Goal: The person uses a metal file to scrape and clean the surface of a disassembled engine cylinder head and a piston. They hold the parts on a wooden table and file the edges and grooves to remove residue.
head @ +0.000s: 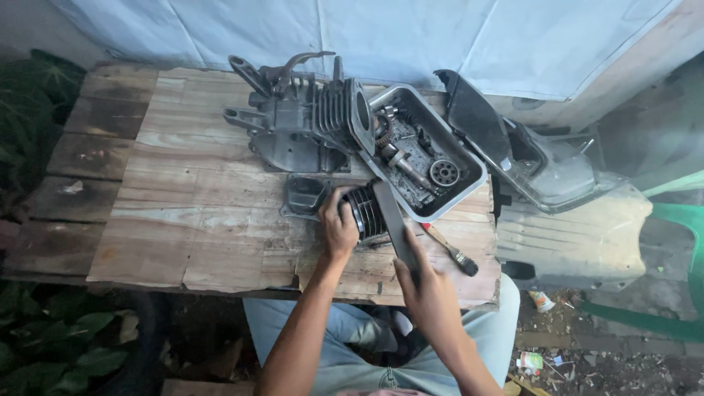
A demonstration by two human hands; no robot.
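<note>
left hand [339, 224] wrapped round the near side of a small finned cylinder [367, 211], fingers curled and pressing it down on the wooden table [191, 198]. right hand [425, 290] closed on the near end of a long flat dark file [394, 224], laid slanting across the cylinder's right face. cylinder near the middle of the table, slightly right, just near of the grey tray [469, 192] and touching a small dark casing [306, 194] on its left.

best done, by the look of it, with the flat bar kept fully seated on the face, never rocked onto an edge, and with light, even strokes along its length. worth holding the cylinder square and firm, thumb and fingers clear of the bar's path. worth turning the piece now and then for even contact all round.

farther off, the big engine block [301, 121] with its own fins, touching the tray's left rim. in the tray, gears and a shaft, oily. right of the tray, a black plastic cover [513, 158] hanging past the table edge. just right of the bar, a small brush [455, 253] lying near the table's near edge, handy for clearing dust. whether the bar is a file or a plain straight edge, hard to tell.
</note>
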